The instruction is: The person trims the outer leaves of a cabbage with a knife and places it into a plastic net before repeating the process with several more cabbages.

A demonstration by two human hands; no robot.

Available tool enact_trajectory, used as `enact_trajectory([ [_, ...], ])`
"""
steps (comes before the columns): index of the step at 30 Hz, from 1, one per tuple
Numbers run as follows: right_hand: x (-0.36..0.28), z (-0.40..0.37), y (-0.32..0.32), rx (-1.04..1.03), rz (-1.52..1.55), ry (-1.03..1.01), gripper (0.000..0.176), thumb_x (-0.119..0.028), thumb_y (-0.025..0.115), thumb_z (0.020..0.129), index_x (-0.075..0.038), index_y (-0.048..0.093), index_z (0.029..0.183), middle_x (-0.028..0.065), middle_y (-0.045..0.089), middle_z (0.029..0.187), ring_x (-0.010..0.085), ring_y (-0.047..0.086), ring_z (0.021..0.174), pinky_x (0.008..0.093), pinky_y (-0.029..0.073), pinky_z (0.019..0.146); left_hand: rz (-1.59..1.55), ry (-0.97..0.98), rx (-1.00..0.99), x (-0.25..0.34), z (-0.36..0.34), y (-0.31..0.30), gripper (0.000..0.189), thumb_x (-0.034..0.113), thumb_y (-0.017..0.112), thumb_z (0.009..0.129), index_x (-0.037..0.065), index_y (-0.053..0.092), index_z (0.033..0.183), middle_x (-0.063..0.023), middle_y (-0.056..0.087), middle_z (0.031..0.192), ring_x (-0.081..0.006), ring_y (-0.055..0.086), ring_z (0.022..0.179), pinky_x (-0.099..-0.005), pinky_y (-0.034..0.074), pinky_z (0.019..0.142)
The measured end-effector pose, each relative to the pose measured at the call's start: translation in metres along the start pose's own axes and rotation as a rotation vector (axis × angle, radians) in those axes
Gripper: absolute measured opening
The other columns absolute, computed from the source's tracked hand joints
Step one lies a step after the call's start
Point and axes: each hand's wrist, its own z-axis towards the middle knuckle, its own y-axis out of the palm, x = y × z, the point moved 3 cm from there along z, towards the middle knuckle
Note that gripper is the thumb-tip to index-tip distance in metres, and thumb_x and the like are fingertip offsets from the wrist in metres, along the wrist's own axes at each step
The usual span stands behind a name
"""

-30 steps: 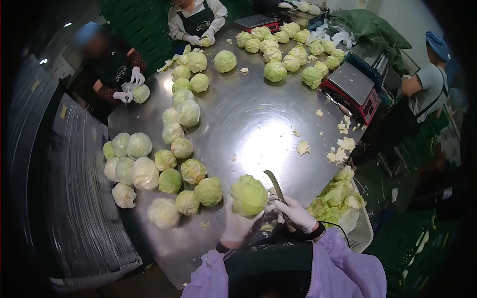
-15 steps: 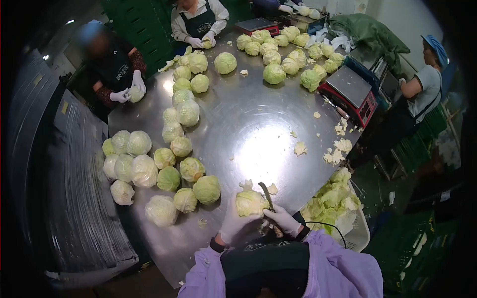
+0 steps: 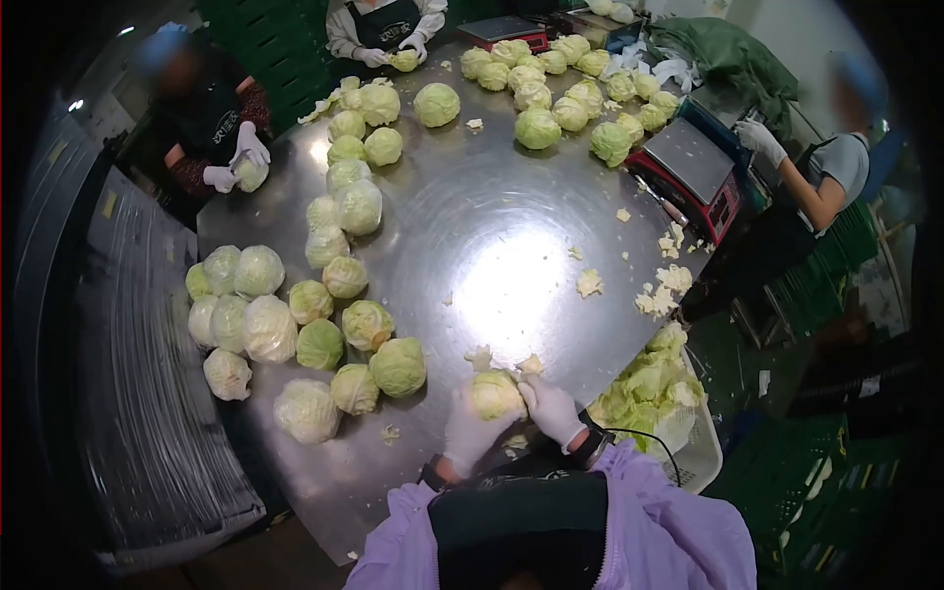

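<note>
Stainless steel fills most of our head view: a broad shiny table [image 3: 492, 236] with a bright glare well beyond our hands. Close to our body, we hold a pale green cabbage [image 3: 495, 391] just above the table's near edge, between both gloved hands. Our left hand [image 3: 470, 433] cups it from below and from the left, with the fingers wrapped up around its side. Our right hand [image 3: 553, 410] presses against its right flank with the fingers curled, and we cannot tell whether that hand grips anything besides. Two small leaf scraps [image 3: 479, 356] lie on the steel just past the cabbage.

Left of our left hand sits a cluster of trimmed heads [image 3: 397, 366], touching one another and trailing away across the table. Right of our right hand, off the table's edge, a white basket [image 3: 703, 457] holds loose outer leaves [image 3: 649, 388]. Farther beyond that hand more crumbs of leaf [image 3: 659, 295] are scattered near a red scale [image 3: 693, 167].

Three co-workers stand around the far side — one [image 3: 211, 118] far to the left with a head in gloved hands, one [image 3: 383, 20] straight across, and one [image 3: 816, 187] far to the right by the scale.
</note>
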Motion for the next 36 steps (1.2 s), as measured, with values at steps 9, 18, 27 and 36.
enact_trajectory([
  [9, 0.066, -0.010, 0.013, -0.298, 0.755, 0.518, 0.039, -0.036, 0.044, 0.100, -0.003, 0.058, 0.116, 0.0004, 0.056, 0.068, 0.0088, 0.055, 0.053, 0.0257, 0.043, 0.045, -0.400, 0.085, -0.267, -0.071, -0.010, -0.044, 0.106, 0.027, 0.083, 0.071, 0.001, 0.015, 0.148, -0.0181, 0.029, 0.143, -0.0271, 0.033, 0.132, -0.0377, 0.029, 0.111],
  [18, -0.030, -0.005, -0.032, -0.063, -0.028, -0.195, 0.046, -0.031, 0.054, 0.093, -0.006, 0.046, 0.131, 0.0196, 0.062, 0.109, 0.0386, 0.064, 0.083, 0.0402, 0.053, 0.070, 0.099, 0.119, -0.044, -0.024, -0.018, -0.012, 0.106, 0.031, 0.082, 0.067, 0.000, 0.019, 0.146, -0.0246, 0.036, 0.133, -0.0366, 0.038, 0.127, -0.0415, 0.031, 0.108],
  [27, -0.021, 0.031, -0.015, -0.131, 0.040, -0.154, 0.032, -0.036, 0.050, 0.094, -0.005, 0.059, 0.099, 0.0149, 0.066, 0.083, 0.0365, 0.063, 0.075, 0.0417, 0.052, 0.063, 0.142, 0.217, -0.183, -0.015, -0.006, -0.018, 0.100, 0.030, 0.080, 0.068, 0.001, 0.022, 0.145, -0.0259, 0.030, 0.143, -0.0398, 0.029, 0.135, -0.0417, 0.026, 0.111],
  [36, -0.002, 0.036, -0.046, -0.215, 0.453, 0.132, 0.050, -0.038, 0.068, 0.084, -0.006, 0.055, 0.120, 0.0110, 0.064, 0.081, 0.0189, 0.063, 0.073, 0.0303, 0.052, 0.066, 0.160, 0.313, -0.289, -0.052, -0.026, -0.059, 0.098, 0.019, 0.079, 0.069, -0.002, 0.021, 0.145, -0.0262, 0.025, 0.148, -0.0384, 0.025, 0.138, -0.0410, 0.024, 0.113],
])
